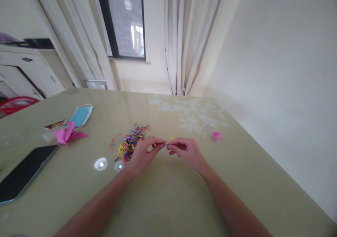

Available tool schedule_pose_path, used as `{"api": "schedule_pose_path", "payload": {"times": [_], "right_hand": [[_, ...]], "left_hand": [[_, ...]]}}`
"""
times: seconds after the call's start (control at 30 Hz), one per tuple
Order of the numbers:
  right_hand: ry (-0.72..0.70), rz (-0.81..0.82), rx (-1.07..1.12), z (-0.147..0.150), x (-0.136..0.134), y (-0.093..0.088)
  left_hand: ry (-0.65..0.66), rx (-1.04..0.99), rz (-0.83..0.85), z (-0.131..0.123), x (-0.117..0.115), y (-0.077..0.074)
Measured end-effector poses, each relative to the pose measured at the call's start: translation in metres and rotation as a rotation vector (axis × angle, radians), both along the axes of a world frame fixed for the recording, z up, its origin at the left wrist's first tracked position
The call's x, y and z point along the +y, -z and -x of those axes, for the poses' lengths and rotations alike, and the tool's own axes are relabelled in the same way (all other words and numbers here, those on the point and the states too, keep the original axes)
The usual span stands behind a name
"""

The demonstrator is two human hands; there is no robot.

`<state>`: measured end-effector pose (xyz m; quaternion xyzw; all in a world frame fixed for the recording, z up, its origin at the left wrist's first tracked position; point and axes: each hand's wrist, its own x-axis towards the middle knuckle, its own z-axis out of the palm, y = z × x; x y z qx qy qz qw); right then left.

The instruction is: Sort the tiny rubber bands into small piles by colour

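Piece (pixel 166 145), small and dark, gripped by my left hand (pixel 142 156) and right hand (pixel 189 153), thumb and fingers (pixel 157 141) pinched together upon it, over the table (pixel 160 198), right of the multicoloured pile (pixel 129 144).

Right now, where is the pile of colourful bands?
In the head view, the pile of colourful bands lies on the table, left of centre, beside the left hand, which partly hides it.
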<state>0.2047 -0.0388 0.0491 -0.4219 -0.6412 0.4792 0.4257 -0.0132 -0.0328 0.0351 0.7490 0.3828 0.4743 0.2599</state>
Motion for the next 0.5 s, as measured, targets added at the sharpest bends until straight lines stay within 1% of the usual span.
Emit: {"api": "schedule_pose_path", "payload": {"times": [0.1, 0.2, 0.27, 0.37, 0.43, 0.5], "right_hand": [[0.029, -0.038, 0.017, 0.0, 0.0, -0.002], [0.076, -0.133, 0.036, -0.001, -0.002, -0.008], [0.112, -0.189, 0.06, -0.002, -0.004, -0.012], [0.131, -0.251, 0.113, -0.003, -0.007, -0.017], [0.115, -0.279, 0.146, -0.004, -0.009, -0.02], [0.09, -0.297, 0.173, -0.005, -0.011, -0.022]], "left_hand": [[-0.012, 0.008, 0.023, 0.0, 0.0, 0.001], [-0.033, 0.074, 0.015, 0.005, 0.003, 0.003], [-0.101, 0.221, -0.039, 0.012, 0.006, 0.005], [-0.28, 0.537, -0.107, 0.024, 0.011, 0.007], [-0.385, 0.695, -0.092, 0.031, 0.014, 0.008], [-0.432, 0.794, -0.054, 0.035, 0.015, 0.008]]}}
